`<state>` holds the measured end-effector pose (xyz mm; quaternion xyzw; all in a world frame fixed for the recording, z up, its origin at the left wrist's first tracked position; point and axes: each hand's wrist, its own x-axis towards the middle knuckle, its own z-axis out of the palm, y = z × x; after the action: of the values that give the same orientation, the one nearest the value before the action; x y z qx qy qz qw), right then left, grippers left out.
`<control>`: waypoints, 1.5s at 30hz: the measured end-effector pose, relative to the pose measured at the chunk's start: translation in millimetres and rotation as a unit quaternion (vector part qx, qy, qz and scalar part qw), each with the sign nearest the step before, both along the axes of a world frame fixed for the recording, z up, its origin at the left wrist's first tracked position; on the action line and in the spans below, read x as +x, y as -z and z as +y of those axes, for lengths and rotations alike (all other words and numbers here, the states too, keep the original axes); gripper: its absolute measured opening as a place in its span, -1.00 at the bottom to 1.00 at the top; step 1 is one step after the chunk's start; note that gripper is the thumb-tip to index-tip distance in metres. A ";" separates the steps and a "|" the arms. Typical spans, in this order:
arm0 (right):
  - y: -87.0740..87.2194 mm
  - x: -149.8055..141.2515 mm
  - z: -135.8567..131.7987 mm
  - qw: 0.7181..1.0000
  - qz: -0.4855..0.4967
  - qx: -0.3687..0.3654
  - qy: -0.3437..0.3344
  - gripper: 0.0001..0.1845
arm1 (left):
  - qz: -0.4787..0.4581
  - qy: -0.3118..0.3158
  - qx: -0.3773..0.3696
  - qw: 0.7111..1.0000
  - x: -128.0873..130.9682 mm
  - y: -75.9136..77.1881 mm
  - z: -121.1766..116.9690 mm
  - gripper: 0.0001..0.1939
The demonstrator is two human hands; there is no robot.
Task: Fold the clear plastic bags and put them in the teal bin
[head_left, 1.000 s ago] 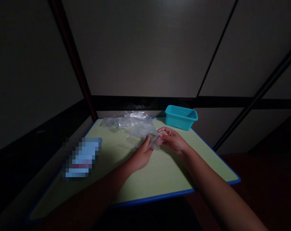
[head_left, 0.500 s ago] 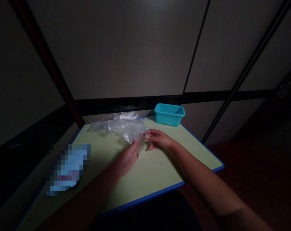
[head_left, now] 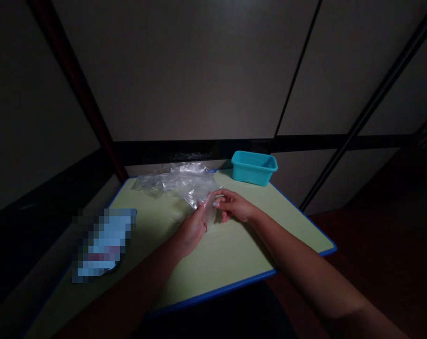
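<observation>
In the head view, my left hand (head_left: 194, 227) grips a small clear plastic bag (head_left: 209, 212) between thumb and fingers, above the middle of the table. My right hand (head_left: 234, 206) is at the bag's right edge, its thumb and curled fingers closed on the thin film. The exact contact there is hard to make out in the dim light. Just beyond the hands lies a crumpled pile of clear plastic bags (head_left: 171, 181), which partly overlaps the held one from this viewpoint.
The pale green table (head_left: 234, 254) has a blue rim. A turquoise plastic basket (head_left: 253, 175) stands at its back right corner. A flat blue package (head_left: 107, 242), blurred by pixels, lies on the left side. Wood panels (head_left: 199, 70) rise behind the table.
The whole view has shifted slightly, so the table and basket sit farther right. My right fingers are closer against the bag, which shows a little wider between my hands.
</observation>
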<state>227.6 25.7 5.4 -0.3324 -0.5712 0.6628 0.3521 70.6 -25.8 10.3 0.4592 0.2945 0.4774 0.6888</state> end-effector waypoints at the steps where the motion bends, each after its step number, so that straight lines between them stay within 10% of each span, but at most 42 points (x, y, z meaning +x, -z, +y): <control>1: 0.2 -0.4 0.1 1.000 0.005 -0.002 -0.002 -0.45 | -0.015 0.004 -0.006 1.000 0.3 0.5 -0.3 -0.49; 20: -1.3 -1.0 -4.2 0.998 -0.056 -0.022 -0.025 -0.56 | -0.059 0.012 -0.026 0.998 -3.2 0.6 0.7 -0.52; 34: 1.9 -2.0 -5.5 0.995 -0.092 -0.016 -0.046 -0.55 | -0.025 -0.202 -0.037 0.978 -28.0 -5.5 25.0 -0.61; 45: 2.1 -5.4 -8.5 0.995 -0.092 0.008 -0.029 -0.46 | 0.127 -0.234 -0.039 0.963 -53.7 -12.6 43.5 -0.82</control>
<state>222.2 17.2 3.3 -0.3720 -0.6159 0.6348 0.2816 16.9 17.7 22.9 0.4071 0.4968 0.5512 0.5326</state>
